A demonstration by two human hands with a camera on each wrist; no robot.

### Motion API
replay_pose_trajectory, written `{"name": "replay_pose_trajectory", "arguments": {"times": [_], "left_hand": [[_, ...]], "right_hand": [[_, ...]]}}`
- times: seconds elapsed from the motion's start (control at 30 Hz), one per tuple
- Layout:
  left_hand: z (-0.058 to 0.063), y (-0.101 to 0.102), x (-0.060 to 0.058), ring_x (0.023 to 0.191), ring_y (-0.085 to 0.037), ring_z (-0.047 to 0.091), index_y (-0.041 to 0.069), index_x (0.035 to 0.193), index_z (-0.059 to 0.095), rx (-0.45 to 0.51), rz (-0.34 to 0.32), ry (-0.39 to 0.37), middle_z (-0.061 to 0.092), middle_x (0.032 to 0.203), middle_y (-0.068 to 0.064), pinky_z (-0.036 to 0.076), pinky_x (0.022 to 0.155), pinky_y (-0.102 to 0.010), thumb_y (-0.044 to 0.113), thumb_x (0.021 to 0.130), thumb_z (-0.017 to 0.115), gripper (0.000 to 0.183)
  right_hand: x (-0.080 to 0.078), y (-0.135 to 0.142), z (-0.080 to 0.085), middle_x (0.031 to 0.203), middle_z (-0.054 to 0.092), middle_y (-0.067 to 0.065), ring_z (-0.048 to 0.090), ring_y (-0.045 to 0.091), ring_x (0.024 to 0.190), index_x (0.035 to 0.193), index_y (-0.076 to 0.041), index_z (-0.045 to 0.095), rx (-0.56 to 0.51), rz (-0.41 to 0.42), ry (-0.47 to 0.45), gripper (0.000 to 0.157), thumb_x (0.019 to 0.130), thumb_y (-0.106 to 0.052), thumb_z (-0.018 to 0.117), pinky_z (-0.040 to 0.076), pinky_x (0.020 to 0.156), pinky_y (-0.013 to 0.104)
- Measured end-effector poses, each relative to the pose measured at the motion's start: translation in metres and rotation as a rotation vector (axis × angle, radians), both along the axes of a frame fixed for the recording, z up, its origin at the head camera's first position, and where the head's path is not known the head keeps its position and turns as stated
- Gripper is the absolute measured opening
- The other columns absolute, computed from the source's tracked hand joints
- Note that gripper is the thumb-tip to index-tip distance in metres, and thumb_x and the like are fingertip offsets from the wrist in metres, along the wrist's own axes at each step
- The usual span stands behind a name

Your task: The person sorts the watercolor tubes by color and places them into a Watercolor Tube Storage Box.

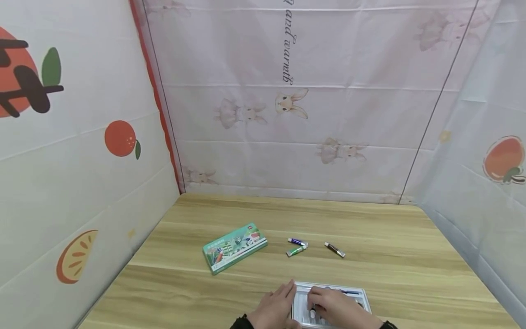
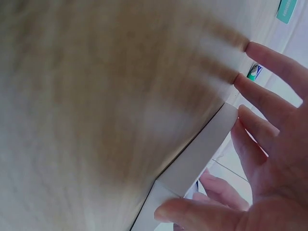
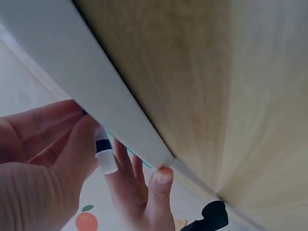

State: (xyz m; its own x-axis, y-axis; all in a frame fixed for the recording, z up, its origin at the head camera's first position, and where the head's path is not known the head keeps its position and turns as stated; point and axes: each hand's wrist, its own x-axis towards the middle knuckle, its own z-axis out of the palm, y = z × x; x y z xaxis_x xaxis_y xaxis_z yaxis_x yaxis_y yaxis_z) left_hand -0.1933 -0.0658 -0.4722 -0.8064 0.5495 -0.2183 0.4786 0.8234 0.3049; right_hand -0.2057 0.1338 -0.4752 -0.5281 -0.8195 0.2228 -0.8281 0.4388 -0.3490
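one small tube (image 3: 106,163) with a white cap and a dark band is pinched between the thumb and fingers of the right hand (image 1: 334,305), cap poking out below the grip. it sits within the outline of the white tray (image 2: 197,149); whether it touches the tray's floor i cannot tell. the left hand (image 1: 273,306) grasps nothing: its fingers lie straight, some touching the tray's left end, the thumb at the near corner. a slim blue item (image 1: 349,292) lies along the tray's far side.

farther out on the wooden surface (image 1: 176,283), a purple tube (image 1: 297,241) and a green tube (image 1: 297,251) nearly meet at their right ends, a dark tube (image 1: 334,249) rests to their right, and a green box (image 1: 235,248) lies to their left.

as i judge it, the tube could land crooked, since the fingers hide most of it. a slack pinch might let it roll. an uneven push from the left hand could skid the tray, and the right knuckles might knock the blue item.
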Motion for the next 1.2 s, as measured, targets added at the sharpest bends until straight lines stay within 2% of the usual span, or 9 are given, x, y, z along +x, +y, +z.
{"name": "replay_pose_trajectory", "arguments": {"times": [0.17,0.4,0.67,0.8,0.87,0.93,1.03,1.13,1.2], "left_hand": [[0.000,0.001,0.000,0.116,-0.013,0.025,0.011,0.128,0.028,0.002,0.013,-0.013,0.021,0.132,0.002,0.036,0.080,-0.038,0.055,0.067,0.051,0.079],[0.000,0.003,0.000,0.115,-0.014,0.026,0.010,0.128,0.028,0.000,0.019,-0.019,0.022,0.132,0.001,0.035,0.080,-0.039,0.056,0.066,0.051,0.081],[0.002,0.002,0.002,0.116,-0.014,0.025,0.011,0.128,0.028,-0.004,0.015,-0.012,0.021,0.132,0.001,0.035,0.080,-0.039,0.058,0.065,0.048,0.082],[0.001,0.002,0.002,0.115,-0.015,0.026,0.009,0.128,0.029,-0.008,0.007,0.026,0.022,0.132,0.000,0.035,0.080,-0.039,0.058,0.065,0.050,0.082],[0.000,0.003,0.002,0.115,-0.016,0.026,0.010,0.127,0.029,-0.007,0.012,0.028,0.023,0.132,0.000,0.035,0.080,-0.040,0.058,0.065,0.051,0.082],[-0.002,0.004,0.001,0.115,-0.016,0.027,0.010,0.127,0.029,-0.005,0.024,0.019,0.023,0.131,0.001,0.034,0.081,-0.041,0.058,0.064,0.052,0.082],[-0.004,0.004,-0.001,0.115,-0.017,0.028,0.012,0.127,0.030,-0.009,0.040,-0.001,0.023,0.131,0.002,0.034,0.081,-0.041,0.058,0.064,0.051,0.081],[-0.005,0.003,-0.002,0.115,-0.017,0.027,0.012,0.128,0.029,-0.012,0.036,-0.010,0.022,0.132,0.003,0.034,0.081,-0.041,0.058,0.065,0.050,0.081],[-0.005,0.004,-0.002,0.115,-0.017,0.027,0.012,0.128,0.028,-0.013,0.020,-0.012,0.021,0.132,0.003,0.034,0.081,-0.041,0.058,0.065,0.049,0.081]], "right_hand": [[0.001,0.003,-0.001,0.092,0.048,-0.013,0.044,-0.004,0.076,0.087,-0.023,0.059,-0.020,0.048,-0.017,0.020,0.076,-0.006,0.056,0.040,0.062,0.012],[0.000,0.007,-0.002,0.092,0.049,-0.013,0.046,-0.004,0.078,0.086,-0.020,0.061,-0.045,0.092,0.009,0.011,0.080,-0.015,0.054,0.039,0.063,0.011],[0.000,0.002,-0.009,0.094,0.049,-0.010,0.046,-0.003,0.081,0.086,-0.020,0.059,-0.028,0.046,0.080,0.010,0.077,-0.017,0.056,0.040,0.065,0.011],[-0.003,0.003,-0.003,0.094,0.050,-0.008,0.047,0.000,0.081,0.090,-0.018,0.058,-0.079,0.052,-0.021,0.013,0.077,-0.013,0.057,0.042,0.064,0.014],[-0.009,0.007,0.004,0.094,0.051,-0.007,0.049,0.003,0.082,0.091,-0.017,0.058,-0.100,0.017,-0.044,0.015,0.077,-0.012,0.057,0.043,0.065,0.017],[-0.018,0.014,0.013,0.093,0.052,-0.007,0.050,0.006,0.084,0.092,-0.016,0.058,-0.092,-0.060,-0.057,0.017,0.076,-0.011,0.058,0.043,0.067,0.021],[-0.039,0.026,0.025,0.092,0.052,-0.005,0.051,0.010,0.084,0.090,-0.014,0.058,-0.038,-0.182,-0.015,0.016,0.074,-0.009,0.058,0.043,0.069,0.024],[-0.061,0.038,0.028,0.090,0.052,0.002,0.051,0.017,0.082,0.088,-0.008,0.059,0.012,-0.255,0.015,0.016,0.072,-0.003,0.059,0.044,0.067,0.028],[-0.072,0.047,0.023,0.091,0.051,0.008,0.051,0.022,0.081,0.087,-0.004,0.059,0.030,-0.294,0.046,0.015,0.072,0.001,0.058,0.044,0.067,0.032]]}}
